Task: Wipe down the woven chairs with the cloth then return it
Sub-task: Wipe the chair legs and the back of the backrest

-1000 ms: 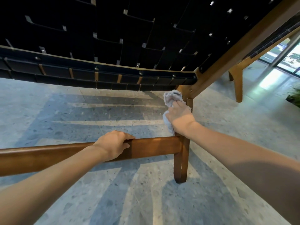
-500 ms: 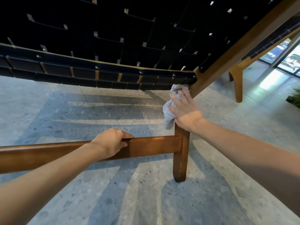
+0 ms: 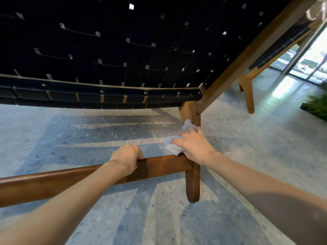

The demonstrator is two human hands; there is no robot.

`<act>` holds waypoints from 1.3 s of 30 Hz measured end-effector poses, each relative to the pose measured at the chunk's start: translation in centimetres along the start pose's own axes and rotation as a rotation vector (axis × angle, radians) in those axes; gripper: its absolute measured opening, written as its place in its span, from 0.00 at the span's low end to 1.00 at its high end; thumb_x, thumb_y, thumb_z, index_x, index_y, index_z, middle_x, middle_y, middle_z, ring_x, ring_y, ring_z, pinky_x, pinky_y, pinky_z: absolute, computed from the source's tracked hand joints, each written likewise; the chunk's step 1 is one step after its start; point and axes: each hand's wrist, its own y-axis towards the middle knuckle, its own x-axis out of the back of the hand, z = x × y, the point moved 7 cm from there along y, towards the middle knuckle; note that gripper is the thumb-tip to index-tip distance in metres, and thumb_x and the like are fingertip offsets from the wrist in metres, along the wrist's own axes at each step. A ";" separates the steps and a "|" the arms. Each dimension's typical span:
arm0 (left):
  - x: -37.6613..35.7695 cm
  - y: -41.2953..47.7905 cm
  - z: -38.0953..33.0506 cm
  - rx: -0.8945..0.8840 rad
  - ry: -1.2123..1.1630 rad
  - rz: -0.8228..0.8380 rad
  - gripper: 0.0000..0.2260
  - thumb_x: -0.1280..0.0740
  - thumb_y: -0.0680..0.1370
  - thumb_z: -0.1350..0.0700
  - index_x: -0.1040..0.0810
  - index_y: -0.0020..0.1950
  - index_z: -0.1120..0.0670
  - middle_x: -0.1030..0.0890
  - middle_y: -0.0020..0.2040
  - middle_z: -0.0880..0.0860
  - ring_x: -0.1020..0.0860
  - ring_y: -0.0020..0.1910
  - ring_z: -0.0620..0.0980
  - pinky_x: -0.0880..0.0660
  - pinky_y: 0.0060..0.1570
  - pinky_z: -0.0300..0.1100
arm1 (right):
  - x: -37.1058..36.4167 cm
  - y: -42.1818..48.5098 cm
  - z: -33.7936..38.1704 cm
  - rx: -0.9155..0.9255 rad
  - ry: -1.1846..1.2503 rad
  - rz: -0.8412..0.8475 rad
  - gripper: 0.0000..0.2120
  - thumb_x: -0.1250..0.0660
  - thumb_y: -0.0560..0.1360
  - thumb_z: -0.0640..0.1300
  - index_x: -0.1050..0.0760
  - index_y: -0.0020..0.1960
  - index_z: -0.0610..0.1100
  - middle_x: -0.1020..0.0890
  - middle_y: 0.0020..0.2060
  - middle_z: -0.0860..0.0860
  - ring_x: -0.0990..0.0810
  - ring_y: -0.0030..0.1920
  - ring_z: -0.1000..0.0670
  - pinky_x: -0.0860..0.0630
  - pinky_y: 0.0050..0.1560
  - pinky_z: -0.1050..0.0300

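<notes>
Though near leg (image 3: 192, 183), cloth (image 3: 173, 148) on rail (image 3: 159, 167).

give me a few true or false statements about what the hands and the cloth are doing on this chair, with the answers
1. The left hand grips the wooden crossbar. True.
2. The right hand holds the cloth up on the black woven seat. False: the cloth is below the seat, where the crossbar meets the leg.
3. The cloth is dark red. False: it is pale, greyish white.
4. A second chair's leg stands further off to the right. True.
</notes>
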 end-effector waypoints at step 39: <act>20.2 -2.8 -7.9 -0.359 0.161 -0.579 0.21 0.39 0.80 0.53 0.35 0.74 0.48 0.37 0.72 0.46 0.43 0.70 0.47 0.41 0.67 0.44 | 13.8 -2.1 -11.5 -0.866 -0.033 -0.433 0.44 0.28 0.66 0.28 0.43 0.76 0.43 0.42 0.76 0.43 0.37 0.67 0.36 0.36 0.64 0.39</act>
